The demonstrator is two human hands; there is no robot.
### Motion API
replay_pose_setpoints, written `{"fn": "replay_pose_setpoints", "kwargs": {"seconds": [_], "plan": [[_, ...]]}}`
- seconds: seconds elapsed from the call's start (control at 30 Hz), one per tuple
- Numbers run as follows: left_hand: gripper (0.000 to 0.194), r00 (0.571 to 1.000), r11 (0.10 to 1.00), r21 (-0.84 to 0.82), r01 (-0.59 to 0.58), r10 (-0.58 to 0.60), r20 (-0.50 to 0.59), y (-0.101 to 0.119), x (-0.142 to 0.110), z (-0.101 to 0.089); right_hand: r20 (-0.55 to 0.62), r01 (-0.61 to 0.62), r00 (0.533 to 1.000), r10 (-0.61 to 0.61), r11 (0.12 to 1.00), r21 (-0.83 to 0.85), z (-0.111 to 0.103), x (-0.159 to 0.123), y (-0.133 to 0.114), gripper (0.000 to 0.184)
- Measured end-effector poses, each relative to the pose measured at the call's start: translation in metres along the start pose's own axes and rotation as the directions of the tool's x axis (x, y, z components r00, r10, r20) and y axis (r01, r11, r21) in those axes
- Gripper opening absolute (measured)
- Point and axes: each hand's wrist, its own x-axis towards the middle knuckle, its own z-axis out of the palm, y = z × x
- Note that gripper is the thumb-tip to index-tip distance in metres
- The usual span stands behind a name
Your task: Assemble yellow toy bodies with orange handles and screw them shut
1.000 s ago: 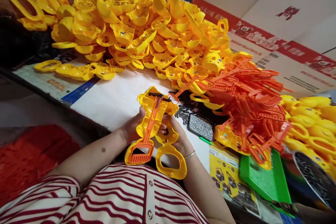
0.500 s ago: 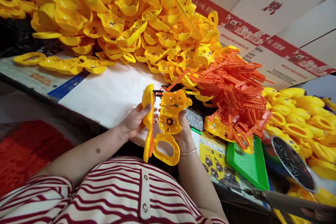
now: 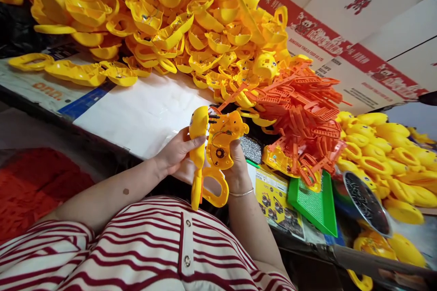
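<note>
My left hand [image 3: 175, 151] grips one yellow plastic toy shell half [image 3: 198, 129], thumb on its outer face, with the shell turned edge-on. Orange plastic shows along its inner side, and black pins stick out near its top. In my right hand [image 3: 238, 168] is the matching yellow shell half [image 3: 221, 145], its hollow inside facing me. It has a ring-shaped handle at the bottom, a round dark part and thin wires inside. The two halves are close together and overlap in view, the left one in front. Whether they touch along the edge I cannot tell.
A large heap of yellow shell halves [image 3: 164, 22] lies across the table's back. Beside it are piled orange plastic strips [image 3: 307, 109], a green tray [image 3: 316, 202], a round dish of small dark pieces [image 3: 367, 202] and closed yellow toys [image 3: 385, 145]. An electric screwdriver-like tool [image 3: 362, 259] is at lower right.
The left shell half has moved right and turned its outer face more toward me, closing the gap to the right half. The view has shifted slightly.
</note>
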Motion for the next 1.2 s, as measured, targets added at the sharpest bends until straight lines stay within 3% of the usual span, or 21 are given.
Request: {"fn": "replay_pose_setpoints", "kwargs": {"seconds": [0.13,0.27,0.5,1.2], "plan": [[0.056,0.999,0.998,0.05,-0.039,0.04,-0.031,0.0,0.0,0.003,-0.019,0.1,0.995,-0.102,0.992,-0.079,0.002,0.005,0.001,0.089],[0.056,0.994,0.99,0.122,-0.073,0.082,-0.075,-0.004,0.003,0.002,-0.017,0.12,0.992,-0.123,0.988,-0.097,0.005,0.004,0.003,0.086],[0.059,0.993,0.978,0.184,-0.093,0.104,-0.053,-0.005,0.005,0.001,-0.037,0.165,0.985,-0.167,0.986,-0.037,0.01,0.002,0.004,0.078],[0.064,0.995,0.964,0.255,-0.071,0.085,-0.045,0.0,0.007,0.003,0.048,0.129,0.991,-0.126,0.989,-0.068,0.019,-0.008,-0.006,0.076]]}}
